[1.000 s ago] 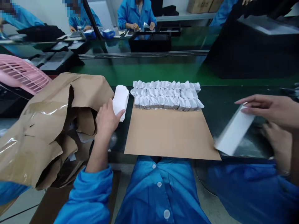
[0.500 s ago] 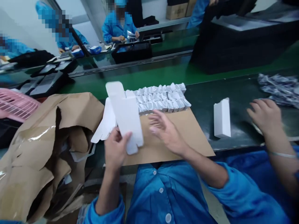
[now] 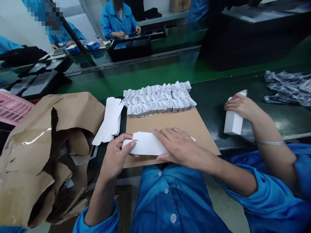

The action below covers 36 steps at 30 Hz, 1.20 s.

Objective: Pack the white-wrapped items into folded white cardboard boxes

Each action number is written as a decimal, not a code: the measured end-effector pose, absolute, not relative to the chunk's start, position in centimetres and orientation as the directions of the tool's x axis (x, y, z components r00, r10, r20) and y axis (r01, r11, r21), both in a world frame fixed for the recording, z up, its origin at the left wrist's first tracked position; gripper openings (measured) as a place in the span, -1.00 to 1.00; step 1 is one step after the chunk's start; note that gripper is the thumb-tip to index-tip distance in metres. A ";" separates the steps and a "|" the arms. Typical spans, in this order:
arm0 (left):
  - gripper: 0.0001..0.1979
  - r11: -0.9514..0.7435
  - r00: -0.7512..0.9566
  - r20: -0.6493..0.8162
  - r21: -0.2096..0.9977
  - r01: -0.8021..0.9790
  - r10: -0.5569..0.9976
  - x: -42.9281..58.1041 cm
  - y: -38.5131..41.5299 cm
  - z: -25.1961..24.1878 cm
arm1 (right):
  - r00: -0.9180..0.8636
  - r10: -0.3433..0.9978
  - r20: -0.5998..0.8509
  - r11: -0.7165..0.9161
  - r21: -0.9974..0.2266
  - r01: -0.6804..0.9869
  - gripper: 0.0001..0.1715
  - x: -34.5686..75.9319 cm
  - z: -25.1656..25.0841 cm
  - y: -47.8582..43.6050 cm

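Note:
A white cardboard box (image 3: pixel 148 144) lies lengthwise between my hands, low over the brown cardboard sheet (image 3: pixel 204 137). My left hand (image 3: pixel 121 152) pinches its left end, thumb on top. Over the right part of the box rests my right hand (image 3: pixel 177 144), its fingers along the upper side and its thumb below, hiding that end. Left of the sheet is a stack of flat white box blanks (image 3: pixel 109 121). Rows of small white-wrapped packets (image 3: pixel 157 100) stand along the sheet's far edge.
A torn brown carton (image 3: pixel 73 110) stands at my left, beside a pink basket (image 3: pixel 14 106). On the right, a co-worker's hand (image 3: pixel 243 105) grips a white box (image 3: pixel 233 123). Clear plastic bags (image 3: pixel 289 87) lie beyond. A black bin (image 3: pixel 130 48) sits across the green bench.
The white box blank has come off the stack, turned sideways and taken a narrower folded shape. My right hand has closed onto it. The co-worker's hand has reached the standing white box.

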<state>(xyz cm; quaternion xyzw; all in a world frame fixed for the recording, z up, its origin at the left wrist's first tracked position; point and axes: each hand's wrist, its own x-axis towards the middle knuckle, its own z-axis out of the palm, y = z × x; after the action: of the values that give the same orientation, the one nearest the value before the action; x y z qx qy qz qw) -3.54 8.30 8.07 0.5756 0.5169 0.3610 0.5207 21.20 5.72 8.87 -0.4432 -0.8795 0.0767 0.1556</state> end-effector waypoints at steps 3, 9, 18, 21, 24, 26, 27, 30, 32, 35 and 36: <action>-0.63 0.061 0.409 -0.205 0.939 0.340 0.889 -3.7 8.2 8.5 | -0.648 0.725 0.234 0.688 -0.201 0.697 -0.21 21.1 8.2 5.1; -0.61 -0.004 0.550 -0.206 0.935 0.356 0.809 -4.5 7.6 7.9 | -0.748 0.619 0.240 0.756 -0.442 0.483 -0.21 23.0 8.7 5.4; -0.63 0.035 0.517 -0.212 0.943 0.330 0.829 -3.4 7.1 7.3 | -0.733 0.629 0.258 0.768 -0.357 0.532 -0.19 23.4 7.5 4.6; -0.75 -0.102 0.471 -0.108 0.912 0.398 0.876 -2.7 7.1 7.7 | -0.714 0.614 0.336 0.787 -0.188 0.588 -0.35 23.1 7.0 4.3; -0.84 -0.208 0.441 -0.026 0.856 0.474 0.897 -2.4 7.3 7.7 | -0.703 0.597 0.388 0.774 -0.047 0.631 -0.54 22.7 7.0 3.6; -0.86 -0.228 0.440 -0.021 0.832 0.506 0.898 -2.6 7.7 7.6 | -0.718 0.569 0.402 0.784 0.000 0.621 -0.60 22.7 7.2 3.1; -0.86 -0.228 0.444 -0.028 0.828 0.512 0.896 -2.9 7.9 7.6 | -0.722 0.564 0.400 0.788 0.002 0.616 -0.61 22.9 7.3 2.9; -0.85 -0.186 0.359 0.011 0.869 0.458 0.933 -3.2 7.8 7.5 | -0.669 0.630 0.395 0.732 -0.014 0.682 -0.60 23.8 7.7 3.0; -0.64 -0.215 0.139 0.177 0.915 0.340 0.974 -2.3 6.8 7.4 | -0.548 0.727 0.413 0.615 -0.040 0.787 -0.57 24.2 7.7 3.3; -0.35 -0.396 -0.070 0.416 0.897 0.197 0.907 1.3 4.2 6.7 | -0.314 0.816 0.485 0.419 -0.123 0.899 -0.49 22.7 6.7 3.5; -0.23 -0.414 -0.005 0.420 0.895 0.169 0.907 2.7 3.5 6.3 | -0.260 0.822 0.507 0.379 -0.147 0.914 -0.46 21.7 6.1 3.3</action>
<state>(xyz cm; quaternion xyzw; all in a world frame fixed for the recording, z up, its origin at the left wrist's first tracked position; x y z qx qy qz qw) 2.70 3.51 6.32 0.6245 0.4307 0.5628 0.3282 21.66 3.31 6.10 -0.5502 -0.7887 -0.0882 0.2597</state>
